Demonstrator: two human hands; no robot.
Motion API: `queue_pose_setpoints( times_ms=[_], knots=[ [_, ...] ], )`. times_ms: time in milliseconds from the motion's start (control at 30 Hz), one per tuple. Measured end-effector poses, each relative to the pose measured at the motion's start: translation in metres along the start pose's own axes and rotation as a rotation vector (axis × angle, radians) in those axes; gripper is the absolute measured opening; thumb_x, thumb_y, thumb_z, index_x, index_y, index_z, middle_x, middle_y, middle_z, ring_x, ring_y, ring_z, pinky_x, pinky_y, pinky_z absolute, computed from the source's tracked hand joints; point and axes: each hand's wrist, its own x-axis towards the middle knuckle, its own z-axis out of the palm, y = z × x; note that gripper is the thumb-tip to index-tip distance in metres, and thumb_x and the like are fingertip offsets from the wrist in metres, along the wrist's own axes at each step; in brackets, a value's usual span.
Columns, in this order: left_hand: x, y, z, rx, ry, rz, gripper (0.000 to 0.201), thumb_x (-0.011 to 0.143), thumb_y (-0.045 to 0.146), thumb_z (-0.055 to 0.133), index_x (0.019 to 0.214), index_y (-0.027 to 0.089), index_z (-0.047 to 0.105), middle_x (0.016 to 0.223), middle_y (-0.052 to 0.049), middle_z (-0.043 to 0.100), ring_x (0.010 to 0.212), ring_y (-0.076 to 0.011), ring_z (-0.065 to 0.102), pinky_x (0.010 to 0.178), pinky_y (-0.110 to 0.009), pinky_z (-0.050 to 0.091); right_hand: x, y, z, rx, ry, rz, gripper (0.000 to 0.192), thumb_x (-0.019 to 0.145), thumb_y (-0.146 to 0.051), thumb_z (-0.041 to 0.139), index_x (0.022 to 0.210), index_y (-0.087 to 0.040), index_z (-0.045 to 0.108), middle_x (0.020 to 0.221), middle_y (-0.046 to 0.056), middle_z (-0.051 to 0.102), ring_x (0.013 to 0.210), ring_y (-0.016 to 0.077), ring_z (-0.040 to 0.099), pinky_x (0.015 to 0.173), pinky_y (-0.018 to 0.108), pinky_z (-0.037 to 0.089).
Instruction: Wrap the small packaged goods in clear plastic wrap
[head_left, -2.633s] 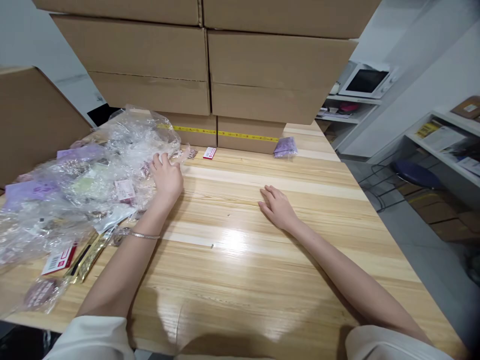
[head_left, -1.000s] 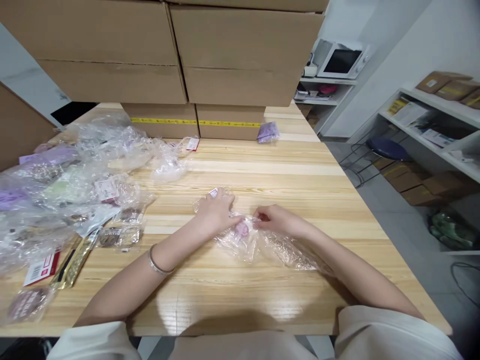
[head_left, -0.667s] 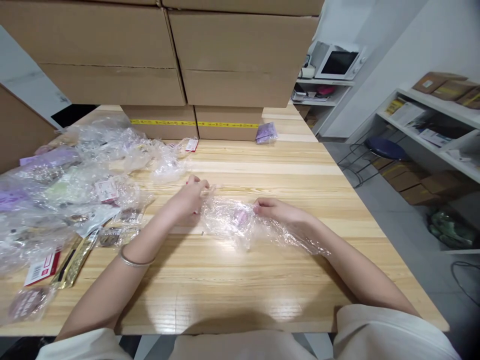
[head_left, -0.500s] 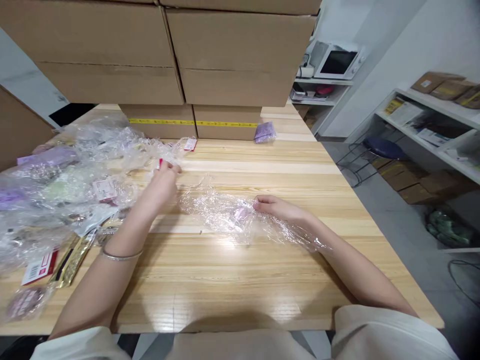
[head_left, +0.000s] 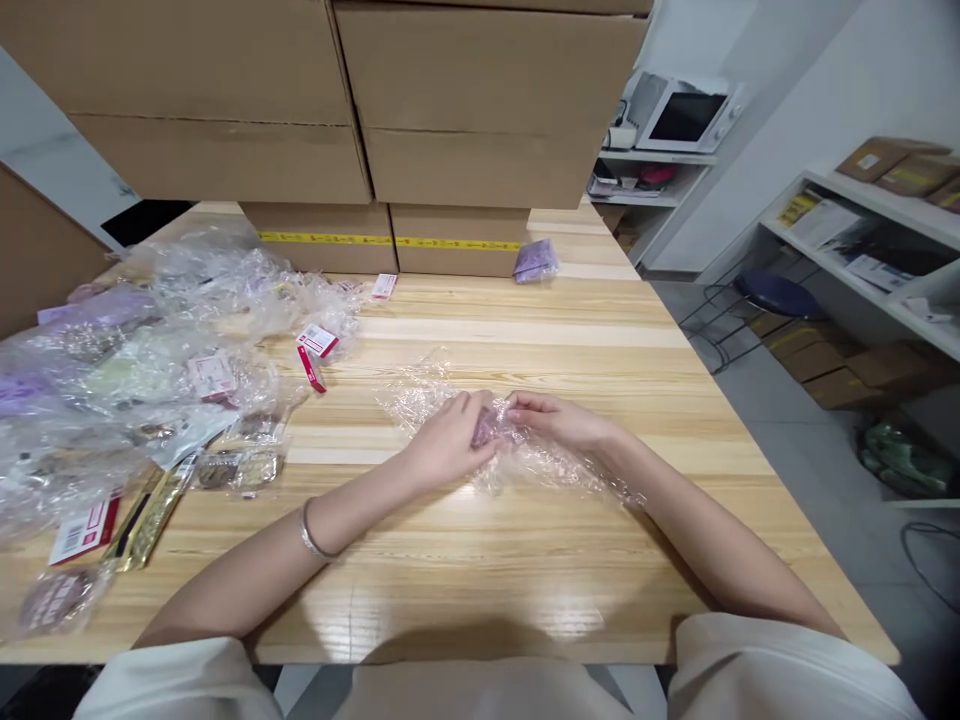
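My left hand (head_left: 450,440) lies closed around a small purple item (head_left: 484,428) at the middle of the table; its exact kind is partly hidden by fingers and film. Crinkled clear plastic wrap (head_left: 420,385) spreads around it and under both hands. Just to the right, my right hand (head_left: 559,418) pinches the wrap between thumb and fingers, and a loose length trails below that wrist. A red tag (head_left: 310,369) and a white-and-red card (head_left: 317,340) rest left of the hands, at the edge of a heap of clear plastic packets (head_left: 150,340).
Stacked cardboard boxes (head_left: 480,110) stand at the table's back. Near them lies a purple packet (head_left: 535,261). Gold packaging (head_left: 154,515) and a barcoded card (head_left: 82,530) lie front left. Beyond the table's right edge are a stool (head_left: 776,290) and shelves (head_left: 855,220).
My left hand has come right from the heap, leaving the red tag on the table, and now closes on the small purple item. My right hand stays on the wrap.
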Motion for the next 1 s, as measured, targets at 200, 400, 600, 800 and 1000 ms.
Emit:
queue_pose_setpoints(
  times_ms=[200,400,600,800,1000],
  knots=[
    [0.0,-0.036,-0.082,0.034,0.109,-0.258,0.052,0.084,0.034,0.057,0.132,0.013,0.055,0.098,-0.009,0.061,0.085,-0.0248,0.062,0.08,-0.038,0.05,0.002,0.005,-0.014,-0.069,0.297,0.084,0.021,0.076,-0.034,0.068,0.086,-0.023,0.054,0.077,-0.003,0.055,0.066,0.0125,0.048,0.06,0.026,0.037],
    [0.0,-0.055,-0.105,0.701,0.353,-0.483,0.051,0.089,0.04,0.054,0.127,0.006,0.061,0.131,-0.029,0.052,0.124,-0.0472,0.047,0.099,-0.056,0.037,-0.004,-0.005,-0.015,0.042,0.181,0.162,0.024,0.064,-0.023,0.069,0.086,-0.021,0.059,0.074,-0.002,0.059,0.064,0.0131,0.051,0.061,0.029,0.04],
    [0.004,-0.041,-0.071,0.037,-0.116,-0.608,0.086,0.087,0.081,0.022,0.063,0.014,0.069,0.063,-0.017,0.067,0.063,-0.0288,0.064,0.067,-0.04,0.045,0.001,-0.005,0.006,0.213,0.304,0.16,0.014,0.069,-0.025,0.064,0.082,-0.021,0.069,0.085,0.005,0.072,0.08,0.0202,0.063,0.077,0.036,0.047],
    [0.006,-0.024,-0.038,-0.926,-0.111,-0.368,0.048,0.082,0.059,0.067,0.107,0.017,0.072,0.074,-0.006,0.073,0.066,-0.018,0.066,0.065,-0.028,0.048,-0.009,-0.02,0.027,0.57,0.091,-0.022,0.054,0.069,-0.037,0.072,0.121,-0.026,0.066,0.131,0.004,0.067,0.128,0.0284,0.055,0.109,0.045,0.039],
    [0.003,-0.008,-0.031,-1.125,0.063,-0.195,0.039,0.073,0.03,0.077,0.109,0.015,0.072,0.107,-0.01,0.075,0.104,-0.0266,0.067,0.093,-0.039,0.05,-0.006,-0.024,0.024,0.703,0.194,-0.027,0.066,0.074,-0.079,0.055,0.105,-0.022,0.066,0.121,0.011,0.07,0.125,0.031,0.056,0.107,0.047,0.042]
  ],
)
